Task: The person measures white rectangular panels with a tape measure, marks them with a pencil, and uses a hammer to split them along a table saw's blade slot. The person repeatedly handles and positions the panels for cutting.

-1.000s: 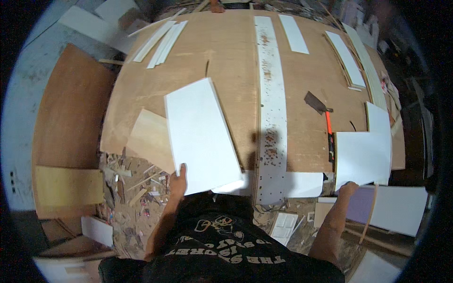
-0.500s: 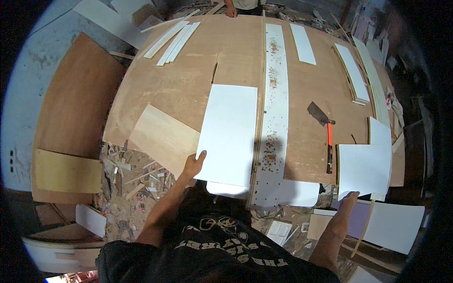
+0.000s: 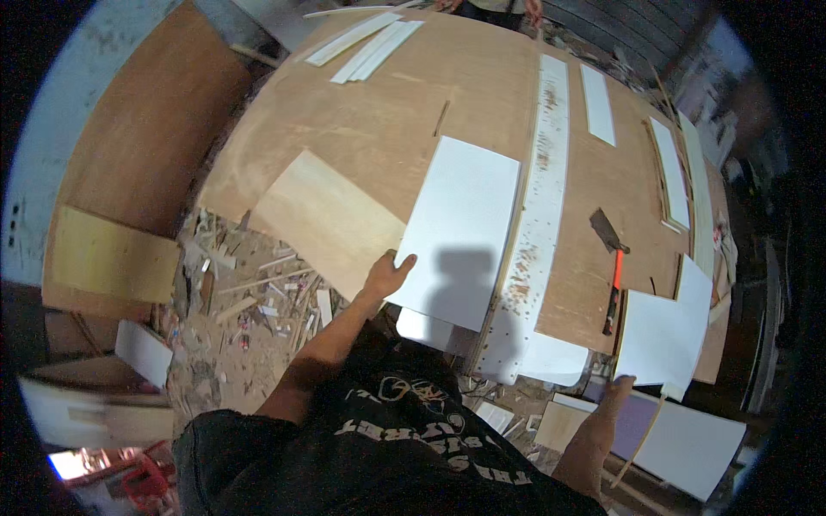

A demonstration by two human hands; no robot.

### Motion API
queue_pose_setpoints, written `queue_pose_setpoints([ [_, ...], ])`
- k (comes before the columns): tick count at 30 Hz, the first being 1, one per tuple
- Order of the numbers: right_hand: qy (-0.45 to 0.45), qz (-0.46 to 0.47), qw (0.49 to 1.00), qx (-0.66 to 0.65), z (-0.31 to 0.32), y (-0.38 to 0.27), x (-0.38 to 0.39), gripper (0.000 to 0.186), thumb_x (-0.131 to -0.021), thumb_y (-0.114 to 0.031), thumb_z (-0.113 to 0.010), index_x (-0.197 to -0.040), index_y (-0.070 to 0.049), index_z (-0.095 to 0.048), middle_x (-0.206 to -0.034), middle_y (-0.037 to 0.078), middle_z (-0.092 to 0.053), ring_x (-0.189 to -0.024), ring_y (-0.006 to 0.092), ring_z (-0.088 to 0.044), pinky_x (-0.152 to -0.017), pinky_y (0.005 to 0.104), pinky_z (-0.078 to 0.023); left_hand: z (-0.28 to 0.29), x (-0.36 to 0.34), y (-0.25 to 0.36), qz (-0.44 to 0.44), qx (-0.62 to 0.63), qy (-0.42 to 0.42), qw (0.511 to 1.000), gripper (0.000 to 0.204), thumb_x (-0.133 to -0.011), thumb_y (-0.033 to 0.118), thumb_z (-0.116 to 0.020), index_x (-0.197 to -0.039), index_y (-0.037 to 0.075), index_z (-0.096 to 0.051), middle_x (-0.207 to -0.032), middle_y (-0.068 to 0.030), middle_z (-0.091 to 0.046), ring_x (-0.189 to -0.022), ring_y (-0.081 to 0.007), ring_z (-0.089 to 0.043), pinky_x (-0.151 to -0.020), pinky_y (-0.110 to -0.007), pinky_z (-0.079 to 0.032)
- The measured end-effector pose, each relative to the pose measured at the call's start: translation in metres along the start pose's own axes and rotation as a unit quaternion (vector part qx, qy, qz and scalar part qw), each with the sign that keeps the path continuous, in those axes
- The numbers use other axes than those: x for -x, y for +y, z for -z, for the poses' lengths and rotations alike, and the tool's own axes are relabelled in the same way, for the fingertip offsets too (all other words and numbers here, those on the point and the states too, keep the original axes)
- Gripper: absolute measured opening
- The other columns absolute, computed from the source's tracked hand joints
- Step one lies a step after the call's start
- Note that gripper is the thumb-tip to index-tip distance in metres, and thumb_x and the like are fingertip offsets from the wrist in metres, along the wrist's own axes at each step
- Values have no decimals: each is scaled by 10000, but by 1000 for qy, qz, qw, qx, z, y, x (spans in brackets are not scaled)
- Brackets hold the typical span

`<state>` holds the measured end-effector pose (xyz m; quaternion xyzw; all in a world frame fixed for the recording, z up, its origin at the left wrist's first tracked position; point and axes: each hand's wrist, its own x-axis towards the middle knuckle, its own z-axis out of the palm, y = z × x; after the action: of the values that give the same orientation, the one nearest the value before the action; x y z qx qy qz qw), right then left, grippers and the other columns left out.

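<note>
My left hand (image 3: 391, 275) is closed on the near left edge of a white rectangular panel (image 3: 460, 219), thumb on top and fingers partly hidden. This panel lies on a large brown board (image 3: 344, 129), beside a long white strip (image 3: 552, 163) with brown stains and dark specks. My right hand (image 3: 616, 391) grips the near edge of another white panel (image 3: 662, 335) at the right, its fingers mostly hidden. A hammer (image 3: 615, 297) with a red and black handle lies left of that panel, next to a dark trowel-like blade (image 3: 604, 229).
A pale plywood sheet (image 3: 331, 219) overhangs the brown board's near left edge. Narrow white strips (image 3: 379, 52) lie at the far left, others at the far right. Wood scraps (image 3: 245, 301) litter the floor. Another person's hand (image 3: 533, 10) shows beyond the far edge.
My view has turned, so the boards appear tilted and shifted. A shadow now falls on the left white panel. Both hands keep to their panels. The other person's hands have moved.
</note>
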<state>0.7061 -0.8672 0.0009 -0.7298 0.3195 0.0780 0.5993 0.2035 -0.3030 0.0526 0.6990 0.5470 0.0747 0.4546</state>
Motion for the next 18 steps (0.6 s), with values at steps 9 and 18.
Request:
queue_pose_setpoints([
  [9, 118, 70, 965, 222, 36, 36, -12, 790, -1032, -630, -379, -1140, 94, -674, -639, 93, -604, -427, 262, -495, -399, 372, -420, 24, 4, -52, -18, 156, 48, 986, 536, -1020, 461, -589, -849, -41, -671, -719, -144, -664, -676, -188, -605, -671, -387, -505],
  [18, 44, 171, 979, 97, 71, 106, 134, 880, -1023, -649, -420, -1455, 116, -374, -1468, 248, -461, -1290, 347, -480, -1079, 452, -382, 130, 35, -150, -60, 126, 166, 976, 482, -1082, 354, -514, -725, 38, -440, -684, 41, -413, -678, -88, -367, -591, -309, -350],
])
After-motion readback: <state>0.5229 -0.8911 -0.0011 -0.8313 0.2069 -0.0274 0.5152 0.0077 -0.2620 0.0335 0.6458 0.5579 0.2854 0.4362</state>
